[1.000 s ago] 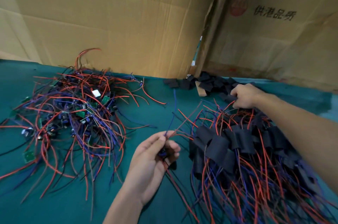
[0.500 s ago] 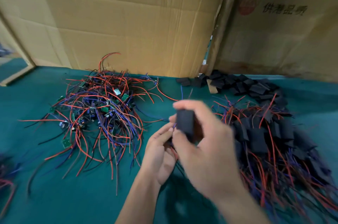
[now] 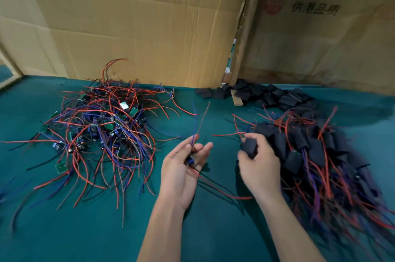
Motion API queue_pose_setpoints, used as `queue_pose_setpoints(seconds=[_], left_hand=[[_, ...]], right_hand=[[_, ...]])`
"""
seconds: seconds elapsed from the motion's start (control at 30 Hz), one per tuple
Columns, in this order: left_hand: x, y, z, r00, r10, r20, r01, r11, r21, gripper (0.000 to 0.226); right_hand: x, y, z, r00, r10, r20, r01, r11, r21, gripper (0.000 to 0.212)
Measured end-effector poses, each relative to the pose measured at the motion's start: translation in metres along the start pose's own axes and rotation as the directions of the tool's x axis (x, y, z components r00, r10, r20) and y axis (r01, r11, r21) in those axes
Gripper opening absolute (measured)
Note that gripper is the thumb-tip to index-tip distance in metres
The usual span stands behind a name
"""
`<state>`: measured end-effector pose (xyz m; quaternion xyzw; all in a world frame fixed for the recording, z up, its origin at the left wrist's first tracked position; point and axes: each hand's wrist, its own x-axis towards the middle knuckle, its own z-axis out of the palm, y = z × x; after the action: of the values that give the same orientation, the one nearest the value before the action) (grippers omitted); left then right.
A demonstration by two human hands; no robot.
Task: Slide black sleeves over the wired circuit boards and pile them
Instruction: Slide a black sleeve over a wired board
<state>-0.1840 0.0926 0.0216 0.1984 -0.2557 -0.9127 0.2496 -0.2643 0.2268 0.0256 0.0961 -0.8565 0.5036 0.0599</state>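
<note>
Left hand (image 3: 183, 167) pinches wired circuit board (image 3: 190, 160), wires sticking up. Right hand (image 3: 257, 163) grips one black sleeve (image 3: 249, 147), just right of the board, apart. Best: squeeze sleeve mouth open, thread wires first.

Over the green counter (image 3: 213, 229), the left hand (image 3: 181, 167) pinches a wired circuit board (image 3: 190, 160), its wires rising. The right hand (image 3: 259, 167) holds a black sleeve (image 3: 249, 147) apart from it. Unsleeved boards (image 3: 100, 131) lie toward the left edge, a sleeved pile (image 3: 310, 150) toward the right, and loose sleeves (image 3: 267, 94) at the back edge.
</note>
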Motion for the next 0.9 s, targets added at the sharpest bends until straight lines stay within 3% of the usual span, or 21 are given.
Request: queue_pose_setpoints(seconds=[0.1, 0.17, 0.27, 0.33, 0.37, 0.43, 0.53, 0.67, 0.73, 0.9], left_hand=[[0.002, -0.003, 0.008, 0.997, -0.028, 0.069, 0.026, 0.999, 0.036, 0.028], [0.004, -0.005, 0.011, 0.993, -0.029, 0.116, 0.021, 0.997, 0.068, 0.030], [0.007, -0.008, 0.011, 0.987, 0.010, 0.159, -0.037, 0.986, 0.164, 0.024], [0.007, -0.011, 0.009, 0.983, 0.047, 0.177, -0.082, 0.976, 0.199, 0.021], [0.007, -0.013, 0.007, 0.981, 0.069, 0.179, -0.110, 0.967, 0.228, 0.021], [0.009, -0.016, 0.004, 0.975, 0.121, 0.184, -0.177, 0.930, 0.322, 0.021], [0.008, -0.021, 0.002, 0.957, 0.182, 0.227, -0.280, 0.789, 0.546, 0.014], [0.008, -0.024, 0.008, 0.913, 0.221, 0.342, -0.407, 0.444, 0.798, 0.012], [0.012, -0.024, 0.015, 0.900, 0.253, 0.356, -0.427, 0.339, 0.838, 0.013], [0.015, -0.027, 0.013, 0.938, 0.188, 0.290, -0.346, 0.483, 0.804, 0.023]], right_hand=[[0.016, 0.004, -0.010, 0.997, 0.048, -0.055, -0.043, 0.995, 0.087, 0.040], [0.025, -0.006, -0.008, 0.991, 0.055, 0.123, -0.092, 0.941, 0.326, 0.044], [0.041, -0.030, -0.005, 0.919, 0.006, 0.395, -0.309, 0.632, 0.710, 0.039], [0.050, -0.039, -0.011, 0.863, -0.107, 0.494, -0.395, 0.466, 0.792, 0.040], [0.052, -0.040, -0.012, 0.831, -0.164, 0.531, -0.420, 0.440, 0.794, 0.043], [0.051, -0.040, -0.012, 0.782, -0.243, 0.574, -0.428, 0.460, 0.778, 0.043], [0.047, -0.036, -0.010, 0.799, -0.240, 0.551, -0.393, 0.485, 0.781, 0.038], [0.042, -0.033, -0.004, 0.846, -0.142, 0.514, -0.395, 0.482, 0.782, 0.041], [0.040, -0.032, 0.002, 0.871, -0.116, 0.477, -0.359, 0.513, 0.780, 0.038], [0.042, -0.026, 0.008, 0.913, -0.088, 0.397, -0.286, 0.556, 0.780, 0.037]])
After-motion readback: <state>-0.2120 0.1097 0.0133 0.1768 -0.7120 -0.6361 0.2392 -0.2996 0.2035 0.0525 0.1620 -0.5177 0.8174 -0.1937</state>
